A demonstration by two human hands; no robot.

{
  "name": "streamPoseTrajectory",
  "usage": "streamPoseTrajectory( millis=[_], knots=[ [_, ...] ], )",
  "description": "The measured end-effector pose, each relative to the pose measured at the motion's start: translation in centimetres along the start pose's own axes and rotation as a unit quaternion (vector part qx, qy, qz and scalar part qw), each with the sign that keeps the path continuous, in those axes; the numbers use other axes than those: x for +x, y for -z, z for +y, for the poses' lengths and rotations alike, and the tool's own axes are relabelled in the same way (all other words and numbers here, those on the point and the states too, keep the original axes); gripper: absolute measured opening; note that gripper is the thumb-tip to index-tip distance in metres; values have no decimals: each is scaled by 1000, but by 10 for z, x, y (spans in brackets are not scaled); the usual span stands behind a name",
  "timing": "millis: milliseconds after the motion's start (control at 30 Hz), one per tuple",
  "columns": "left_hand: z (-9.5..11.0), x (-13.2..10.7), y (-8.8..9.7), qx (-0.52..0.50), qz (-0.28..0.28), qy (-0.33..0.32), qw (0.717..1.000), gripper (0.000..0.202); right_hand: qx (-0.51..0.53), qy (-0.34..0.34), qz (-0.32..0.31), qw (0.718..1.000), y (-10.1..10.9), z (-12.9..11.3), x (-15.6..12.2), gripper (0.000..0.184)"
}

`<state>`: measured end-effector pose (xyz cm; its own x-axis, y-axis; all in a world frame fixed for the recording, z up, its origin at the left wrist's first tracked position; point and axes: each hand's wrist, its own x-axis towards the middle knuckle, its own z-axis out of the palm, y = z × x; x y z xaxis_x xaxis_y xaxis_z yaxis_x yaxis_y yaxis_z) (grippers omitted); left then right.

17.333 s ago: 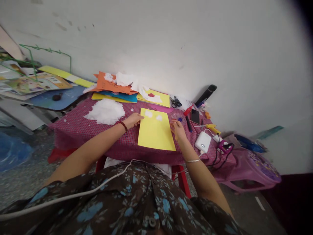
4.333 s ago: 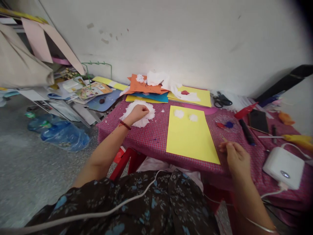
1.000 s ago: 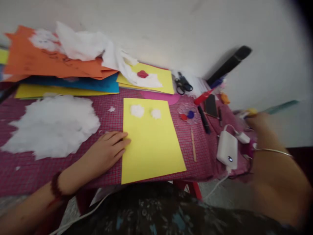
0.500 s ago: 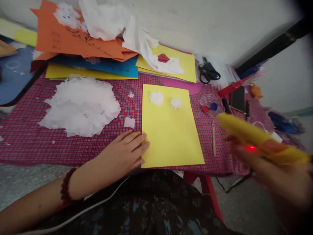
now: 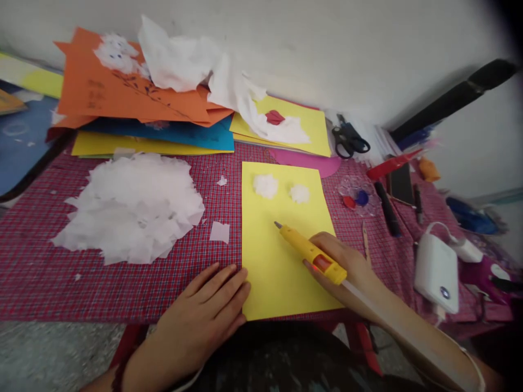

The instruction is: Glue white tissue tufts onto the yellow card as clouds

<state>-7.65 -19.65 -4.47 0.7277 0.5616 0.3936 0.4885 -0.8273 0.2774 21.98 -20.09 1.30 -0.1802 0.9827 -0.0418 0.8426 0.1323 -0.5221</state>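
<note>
A yellow sheet of paper (image 5: 281, 272) lies on the checked tablecloth, with two small white paper puffs (image 5: 265, 186) near its top edge. My left hand (image 5: 208, 316) rests flat, fingers stretched out, its fingertips on the sheet's lower left edge. Over the right half of the sheet, my right hand (image 5: 347, 267) grips a yellow glue gun (image 5: 306, 247) with a red light glowing on it. The nozzle points up and left, below the puffs; whether it touches the paper I cannot tell. A pale glue stick extends from its rear end.
A heap of white paper squares (image 5: 139, 212) lies left of the sheet. Behind stand stacked coloured papers (image 5: 163, 136) and crumpled tissue (image 5: 183, 60). To the right are black scissors (image 5: 349, 139), a clear dish (image 5: 359, 193), a marker (image 5: 387, 209) and a white power bank (image 5: 437, 267) with a cable.
My right hand has swung the glue gun in from the far right to above the yellow sheet. The view has tilted up slightly. My left hand still rests at the sheet's left edge.
</note>
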Motion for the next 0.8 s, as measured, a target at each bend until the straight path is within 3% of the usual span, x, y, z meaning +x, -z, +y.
streamPoseTrajectory(
  millis=[433, 800],
  knots=[
    [1, 5, 7, -23, -27, 21, 999, 29, -14, 11, -11, 1000, -1, 10, 7, 23],
    [0, 5, 9, -14, -44, 5, 999, 32, -28, 28, 14, 999, 3, 19, 12, 15]
  ],
)
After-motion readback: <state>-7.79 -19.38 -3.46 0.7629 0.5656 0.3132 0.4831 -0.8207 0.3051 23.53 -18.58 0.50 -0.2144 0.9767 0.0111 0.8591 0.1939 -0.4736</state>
